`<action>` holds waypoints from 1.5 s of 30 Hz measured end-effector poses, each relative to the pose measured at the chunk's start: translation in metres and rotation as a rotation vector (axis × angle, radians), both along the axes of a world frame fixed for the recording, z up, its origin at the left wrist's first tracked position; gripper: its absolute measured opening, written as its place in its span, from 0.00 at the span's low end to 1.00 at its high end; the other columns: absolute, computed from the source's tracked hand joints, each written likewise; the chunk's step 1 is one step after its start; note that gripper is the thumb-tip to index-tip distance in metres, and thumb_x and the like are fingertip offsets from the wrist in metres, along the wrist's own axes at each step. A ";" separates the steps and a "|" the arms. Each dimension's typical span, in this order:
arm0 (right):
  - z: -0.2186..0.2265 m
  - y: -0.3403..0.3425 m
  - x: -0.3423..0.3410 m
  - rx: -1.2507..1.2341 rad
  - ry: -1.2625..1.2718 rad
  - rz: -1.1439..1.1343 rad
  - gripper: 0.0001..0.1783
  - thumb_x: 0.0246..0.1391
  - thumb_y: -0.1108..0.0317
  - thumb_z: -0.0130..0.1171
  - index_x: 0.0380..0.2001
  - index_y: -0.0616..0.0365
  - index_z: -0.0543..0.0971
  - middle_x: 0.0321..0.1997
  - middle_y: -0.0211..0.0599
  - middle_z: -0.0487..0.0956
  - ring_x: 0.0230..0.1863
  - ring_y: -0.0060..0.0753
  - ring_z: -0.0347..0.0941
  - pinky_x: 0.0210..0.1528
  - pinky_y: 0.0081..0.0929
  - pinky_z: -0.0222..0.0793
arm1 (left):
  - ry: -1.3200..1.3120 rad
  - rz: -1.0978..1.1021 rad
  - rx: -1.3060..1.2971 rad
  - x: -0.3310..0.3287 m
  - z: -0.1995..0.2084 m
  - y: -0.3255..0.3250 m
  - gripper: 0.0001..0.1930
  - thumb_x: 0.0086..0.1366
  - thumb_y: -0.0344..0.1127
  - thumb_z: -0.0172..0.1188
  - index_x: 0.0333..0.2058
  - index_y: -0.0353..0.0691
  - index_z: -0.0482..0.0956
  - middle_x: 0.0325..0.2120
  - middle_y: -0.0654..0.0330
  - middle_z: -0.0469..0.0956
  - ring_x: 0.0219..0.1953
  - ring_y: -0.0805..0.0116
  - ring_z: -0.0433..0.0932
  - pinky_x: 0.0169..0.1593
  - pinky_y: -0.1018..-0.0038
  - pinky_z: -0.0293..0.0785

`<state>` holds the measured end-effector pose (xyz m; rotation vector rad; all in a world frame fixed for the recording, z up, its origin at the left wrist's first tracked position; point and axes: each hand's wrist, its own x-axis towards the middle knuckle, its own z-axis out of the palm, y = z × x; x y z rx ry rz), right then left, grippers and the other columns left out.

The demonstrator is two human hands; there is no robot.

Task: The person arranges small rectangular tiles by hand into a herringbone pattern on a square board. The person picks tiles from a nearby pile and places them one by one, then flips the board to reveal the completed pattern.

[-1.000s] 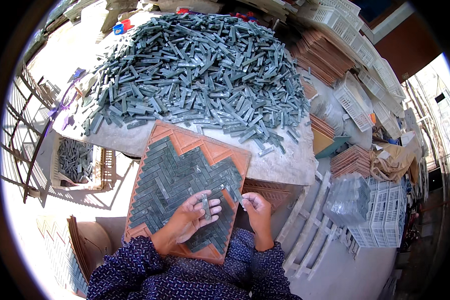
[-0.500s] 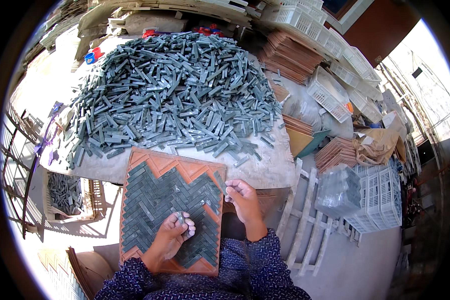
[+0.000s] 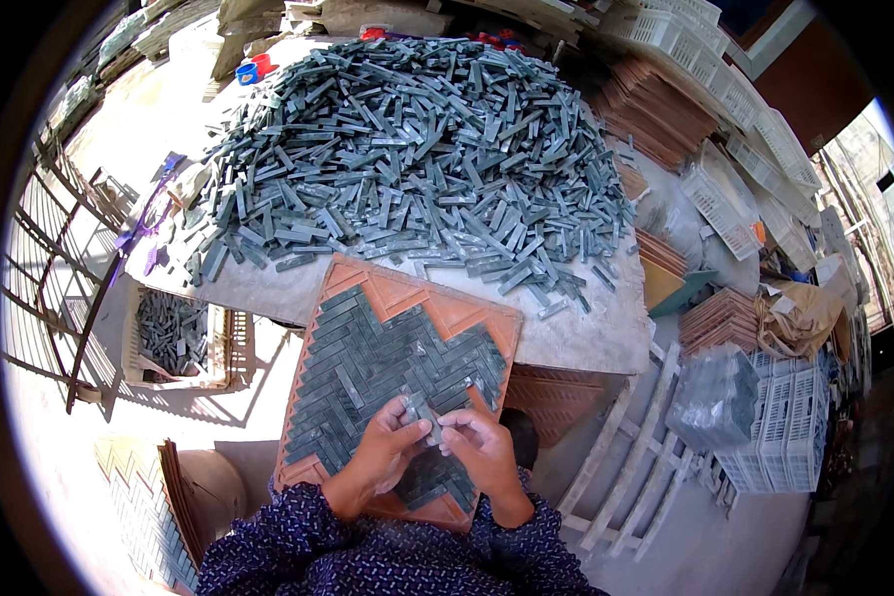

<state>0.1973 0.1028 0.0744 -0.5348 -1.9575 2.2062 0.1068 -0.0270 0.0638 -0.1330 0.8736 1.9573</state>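
An orange mould tray (image 3: 497,323) leans against the table edge in front of me, most of its zigzag slots filled with dark green-grey stone strips (image 3: 368,348) in a herringbone pattern. Over its lower part, my left hand (image 3: 382,447) is closed around a small grey stone strip (image 3: 420,409). My right hand (image 3: 479,449) meets it, thumb and fingers pinched at the lower end of the pale strips between the hands. How many pieces are there cannot be made out. A bare orange patch of the tray shows just above my right hand.
A large heap of loose stone strips (image 3: 417,149) covers the table (image 3: 596,333). At left on the ground stands a crate (image 3: 219,348) of strips, near a filled panel (image 3: 144,507). To the right are a white slatted pallet (image 3: 616,467), white crates (image 3: 790,427) and stacked orange trays (image 3: 656,109).
My hands have come together over the tray, the right moving down and inward to meet the left. The tray now sits more tilted, and the whole view has shifted.
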 end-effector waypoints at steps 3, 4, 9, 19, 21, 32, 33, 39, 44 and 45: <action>-0.004 0.014 -0.001 0.180 0.013 -0.004 0.10 0.55 0.74 0.58 0.41 0.66 0.76 0.34 0.34 0.78 0.34 0.18 0.74 0.36 0.17 0.70 | 0.044 0.007 -0.058 -0.002 -0.009 -0.002 0.09 0.61 0.27 0.56 0.40 0.41 0.71 0.31 0.64 0.74 0.34 0.74 0.74 0.40 0.77 0.72; -0.004 0.025 -0.006 0.287 0.010 -0.031 0.10 0.55 0.74 0.59 0.40 0.66 0.77 0.33 0.34 0.78 0.33 0.18 0.74 0.35 0.17 0.70 | 0.060 0.014 -0.066 -0.004 -0.007 -0.002 0.07 0.60 0.27 0.56 0.38 0.40 0.71 0.29 0.65 0.74 0.31 0.75 0.73 0.37 0.78 0.70; -0.029 0.118 -0.061 0.798 0.112 -0.314 0.12 0.49 0.78 0.57 0.40 0.63 0.78 0.33 0.43 0.79 0.30 0.31 0.76 0.34 0.25 0.72 | 0.069 -0.059 -0.065 -0.004 -0.012 -0.010 0.06 0.62 0.33 0.57 0.33 0.41 0.70 0.25 0.66 0.71 0.26 0.75 0.70 0.32 0.79 0.67; -0.041 0.215 -0.099 1.495 -0.072 -0.188 0.13 0.46 0.75 0.59 0.38 0.59 0.76 0.41 0.43 0.76 0.43 0.48 0.72 0.42 0.39 0.70 | 0.068 -0.147 -0.052 -0.004 -0.016 -0.015 0.06 0.63 0.35 0.58 0.32 0.41 0.71 0.21 0.67 0.70 0.21 0.78 0.66 0.26 0.81 0.62; -0.034 0.210 -0.077 1.488 -0.111 -0.316 0.12 0.44 0.73 0.62 0.35 0.60 0.76 0.36 0.43 0.76 0.38 0.48 0.73 0.38 0.40 0.70 | 0.092 -0.133 -0.091 -0.005 -0.017 -0.018 0.05 0.63 0.34 0.58 0.33 0.41 0.71 0.21 0.67 0.71 0.21 0.79 0.67 0.25 0.81 0.62; -0.032 0.056 0.021 0.802 -0.110 -0.284 0.11 0.43 0.78 0.63 0.34 0.63 0.77 0.30 0.39 0.75 0.23 0.27 0.73 0.27 0.24 0.69 | 0.056 -0.108 -0.061 -0.006 -0.013 -0.021 0.09 0.62 0.29 0.56 0.40 0.41 0.69 0.32 0.62 0.74 0.32 0.74 0.72 0.35 0.79 0.69; -0.032 0.047 0.022 0.823 -0.090 -0.278 0.11 0.44 0.78 0.63 0.34 0.63 0.77 0.31 0.39 0.75 0.23 0.28 0.73 0.27 0.24 0.70 | 0.061 -0.109 -0.050 -0.006 -0.015 -0.022 0.09 0.62 0.29 0.56 0.41 0.40 0.69 0.32 0.62 0.74 0.32 0.74 0.72 0.35 0.79 0.69; -0.040 0.032 0.024 0.775 -0.067 -0.398 0.11 0.44 0.78 0.63 0.34 0.63 0.77 0.32 0.41 0.76 0.25 0.34 0.75 0.29 0.27 0.71 | 0.074 -0.094 -0.048 -0.005 -0.015 -0.026 0.08 0.62 0.29 0.56 0.40 0.39 0.69 0.32 0.60 0.74 0.32 0.74 0.72 0.34 0.80 0.68; -0.048 0.036 0.026 0.923 -0.035 -0.395 0.06 0.46 0.79 0.60 0.31 0.64 0.78 0.30 0.41 0.76 0.25 0.33 0.75 0.29 0.25 0.70 | 0.082 -0.095 -0.018 -0.004 -0.017 -0.026 0.09 0.62 0.30 0.56 0.40 0.39 0.69 0.32 0.60 0.74 0.31 0.74 0.72 0.34 0.80 0.68; -0.050 0.036 0.024 0.926 -0.043 -0.401 0.06 0.45 0.79 0.60 0.30 0.64 0.78 0.30 0.42 0.76 0.26 0.34 0.75 0.29 0.26 0.70 | 0.081 -0.096 -0.021 -0.004 -0.017 -0.025 0.09 0.62 0.30 0.56 0.40 0.39 0.69 0.32 0.60 0.74 0.31 0.74 0.72 0.35 0.80 0.68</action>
